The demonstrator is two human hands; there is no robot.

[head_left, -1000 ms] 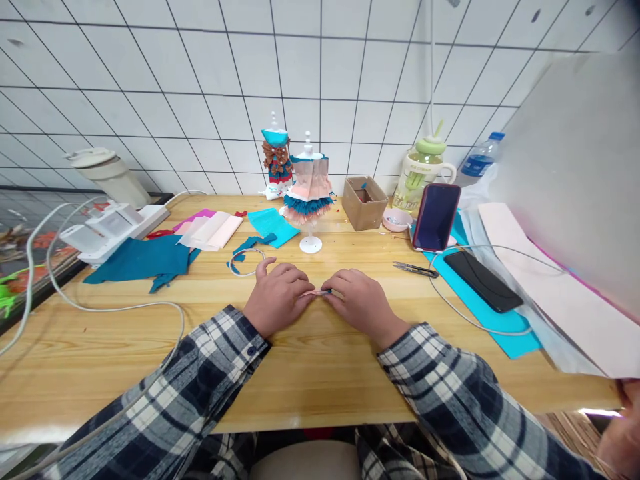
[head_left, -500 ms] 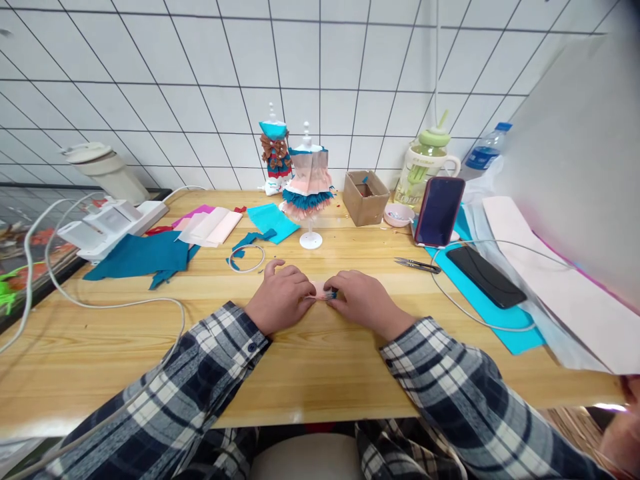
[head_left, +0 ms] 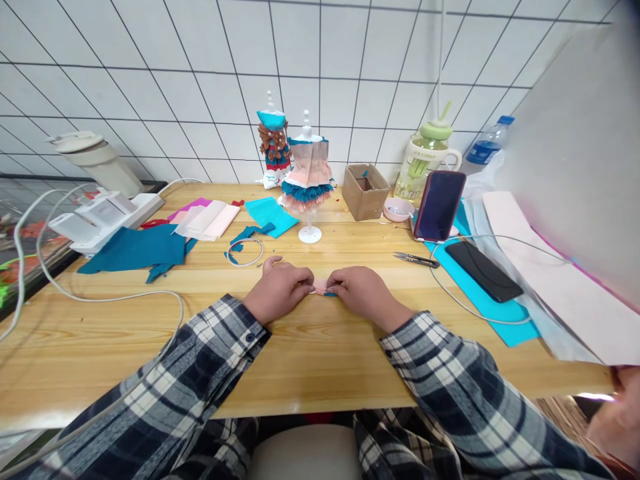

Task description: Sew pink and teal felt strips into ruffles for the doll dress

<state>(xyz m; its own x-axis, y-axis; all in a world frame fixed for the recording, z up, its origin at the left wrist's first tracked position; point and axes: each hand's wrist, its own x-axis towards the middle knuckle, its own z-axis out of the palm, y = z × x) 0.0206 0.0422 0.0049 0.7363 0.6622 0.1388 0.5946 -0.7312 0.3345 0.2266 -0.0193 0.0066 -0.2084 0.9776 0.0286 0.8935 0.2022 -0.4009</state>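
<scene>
Left hand [head_left: 279, 291] and right hand [head_left: 367, 295] angled inward over the surface [head_left: 320, 363], backs upward, fingers curled, pinching opposite ends of a small pink-and-blue strip [head_left: 321, 291] between them.

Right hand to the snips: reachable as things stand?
Likely yes: the snips lie forward and right of the right hand, nothing standing between, though that hand appears to be pinching the pink-and-blue strip.
</scene>
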